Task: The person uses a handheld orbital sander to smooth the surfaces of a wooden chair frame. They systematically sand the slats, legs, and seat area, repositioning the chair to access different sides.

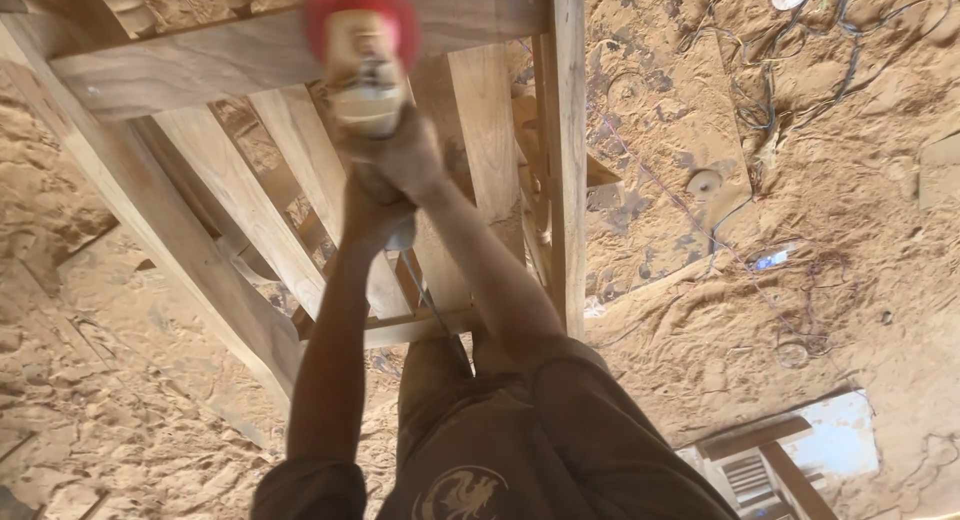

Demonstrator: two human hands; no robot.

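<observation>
Both hands clasp one power tool [365,60], blurred, with a pale body and a round red guard, held against the top rail of a bare wooden frame [250,55]. The left hand [372,215] wraps the rear grip; the right hand [408,158] closes on the body ahead of it. Smooth flat slats [235,205] run beneath. Coarse sawdust covers the floor [850,280], tangled with thin cables [800,90].

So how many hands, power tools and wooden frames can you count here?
Hands: 2, left hand and right hand, both gripping the tool
Power tool with red guard: 1
Slatted wooden frame: 1
Total: 4
</observation>
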